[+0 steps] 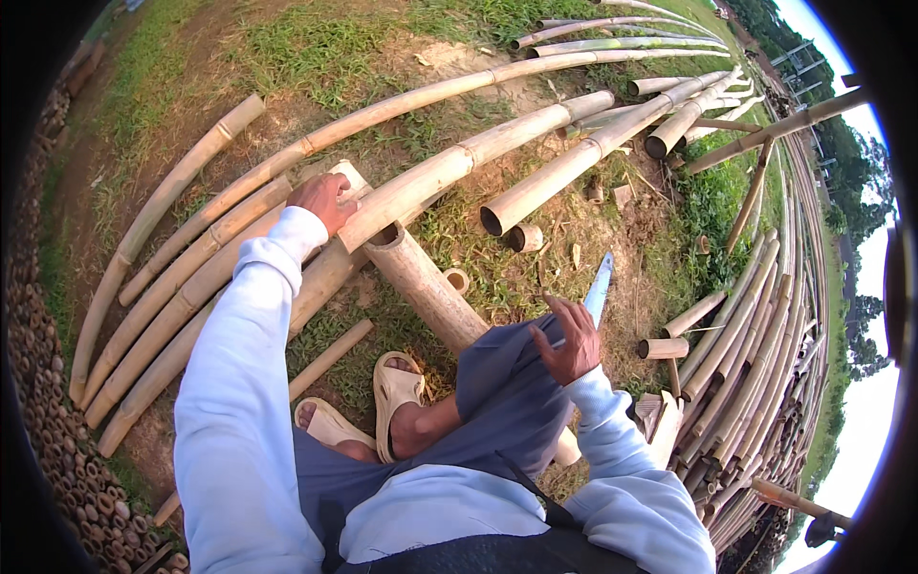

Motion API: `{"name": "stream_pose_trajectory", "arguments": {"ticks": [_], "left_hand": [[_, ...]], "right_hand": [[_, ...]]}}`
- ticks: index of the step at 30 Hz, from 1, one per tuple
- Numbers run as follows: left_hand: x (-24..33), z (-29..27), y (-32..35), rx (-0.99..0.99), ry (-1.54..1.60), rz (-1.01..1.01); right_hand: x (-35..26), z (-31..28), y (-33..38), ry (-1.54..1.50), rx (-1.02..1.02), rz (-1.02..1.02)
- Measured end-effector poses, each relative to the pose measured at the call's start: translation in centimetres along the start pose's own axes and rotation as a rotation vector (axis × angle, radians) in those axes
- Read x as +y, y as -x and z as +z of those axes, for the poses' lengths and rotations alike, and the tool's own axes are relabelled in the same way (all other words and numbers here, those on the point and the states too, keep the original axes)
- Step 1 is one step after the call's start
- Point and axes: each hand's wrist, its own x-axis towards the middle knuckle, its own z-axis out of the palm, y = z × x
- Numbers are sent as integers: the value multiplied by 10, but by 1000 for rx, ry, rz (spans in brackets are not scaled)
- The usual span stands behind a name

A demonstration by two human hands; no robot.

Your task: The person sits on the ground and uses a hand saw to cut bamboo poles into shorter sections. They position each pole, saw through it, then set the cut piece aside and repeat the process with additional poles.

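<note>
Nearest the viewer, the lap is covered by dark trousers (516,383). Above the knee the right hand (574,344) is seen from its back, with the thumb set apart and the fingers slightly bent. A saw blade (600,292) projects from behind it, its long axis directed away from the body and slightly rightward; the handle is hidden, so whether it is gripped is not discernible.

Left of the knee, a thick bamboo section (430,287) is seen slanting away and leftward, its hollow far end lying just beneath the work. There the large bamboo pole (430,176) is found, its near end placed just to the right of the left hand (325,201) and its long axis running away and to the right. The left hand is thus much the nearer to this pole; the right hand and blade are set well apart from that end, to its right and closer to the body. The left fingers are curled downward beside a pale bamboo piece (356,178); whether anything is held by them is not shown.

Farther out, a dark-mouthed pole (583,158) is seen to the right, roughly in line with the large one. Beyond it, a slanting rail (765,137) is supported by a post.
</note>
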Motion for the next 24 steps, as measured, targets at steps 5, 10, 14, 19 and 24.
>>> {"name": "stream_pose_trajectory", "arguments": {"ticks": [5,10,14,19,24], "left_hand": [[91,68,-53,-22,-293,-7],[93,93,-91,-74,-398,-68],[90,91,-84,-53,-373,-31],[58,33,-23,-165,-351,-23],[-59,-33,113,-72,-322,63]], "right_hand": [[27,15,29,-5,98,75],[26,10,16,-36,108,48],[29,10,18,-46,47,71],[33,10,22,-11,17,91],[25,15,18,46,-27,83]]}}
